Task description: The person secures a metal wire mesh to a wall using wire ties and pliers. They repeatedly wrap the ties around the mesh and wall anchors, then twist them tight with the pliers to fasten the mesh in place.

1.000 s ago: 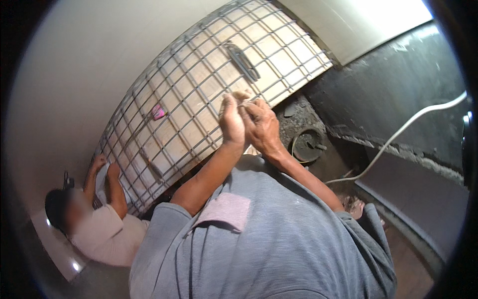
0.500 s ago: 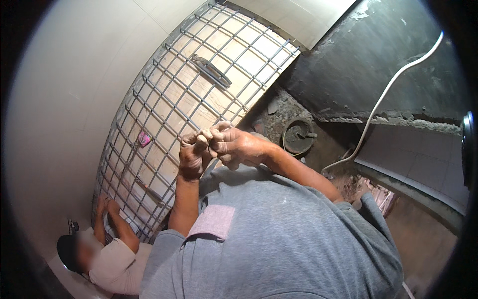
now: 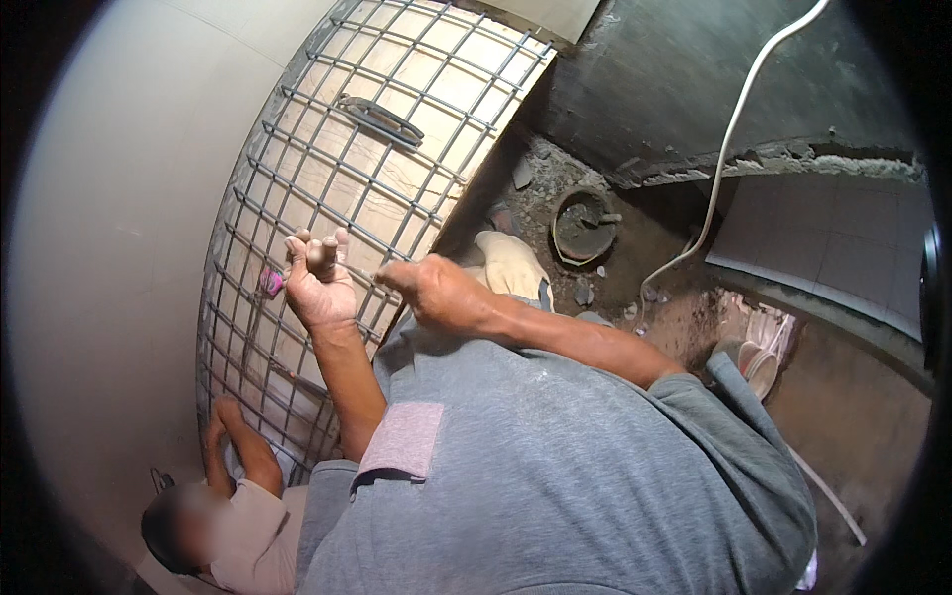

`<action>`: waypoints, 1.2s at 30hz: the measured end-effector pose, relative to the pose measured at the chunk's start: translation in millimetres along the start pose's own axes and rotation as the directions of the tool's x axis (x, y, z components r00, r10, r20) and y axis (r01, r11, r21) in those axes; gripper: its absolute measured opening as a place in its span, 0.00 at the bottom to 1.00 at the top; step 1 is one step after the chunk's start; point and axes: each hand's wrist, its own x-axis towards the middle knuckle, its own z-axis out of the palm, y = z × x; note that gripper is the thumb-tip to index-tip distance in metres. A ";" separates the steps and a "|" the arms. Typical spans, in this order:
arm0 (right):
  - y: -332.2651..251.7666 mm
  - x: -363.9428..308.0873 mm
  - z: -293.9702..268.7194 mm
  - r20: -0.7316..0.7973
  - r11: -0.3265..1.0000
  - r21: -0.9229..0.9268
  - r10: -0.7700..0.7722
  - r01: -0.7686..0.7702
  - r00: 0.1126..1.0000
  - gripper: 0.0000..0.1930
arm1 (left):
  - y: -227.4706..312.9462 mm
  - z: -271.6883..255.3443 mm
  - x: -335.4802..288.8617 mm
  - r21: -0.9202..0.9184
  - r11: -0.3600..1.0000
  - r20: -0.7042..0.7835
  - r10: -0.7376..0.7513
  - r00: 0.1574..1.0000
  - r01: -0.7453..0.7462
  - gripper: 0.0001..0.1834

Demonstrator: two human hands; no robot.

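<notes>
Your left hand is half-curled above the steel grid; your right hand — beside the grid's edge — pinches a thin strand stretched between both over the grid. The strand's material is unclear; whether the left grips it cannot be told.

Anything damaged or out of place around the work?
Yes. The dark wall has a lower edge that looks ragged and chipped, unlike its smoother face. A loose grey chunk lies near the round bucket. A long-handled tool lies across the metal mesh, perhaps simply set down.
</notes>
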 end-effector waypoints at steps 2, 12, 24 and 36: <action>-23.1 2.6 -9.9 0.148 0.993 0.121 -0.025 0.007 0.989 0.10 | 1.6 -10.0 1.3 -0.154 0.970 0.187 -0.157 0.970 0.186 0.11; -7.0 10.4 -8.6 -0.133 0.979 0.166 0.143 -0.120 0.981 0.09 | -0.2 59.4 13.8 0.247 0.936 0.508 0.097 0.856 -0.252 0.12; 25.8 23.1 -57.0 -0.029 0.963 0.263 0.063 -0.053 0.998 0.11 | -56.6 74.3 68.5 0.103 0.993 0.467 0.009 0.884 -0.064 0.08; 101.9 17.8 -116.2 -0.256 0.892 0.377 0.361 -0.251 0.897 0.18 | -136.9 114.0 127.1 0.251 0.913 0.390 -0.400 0.830 0.322 0.04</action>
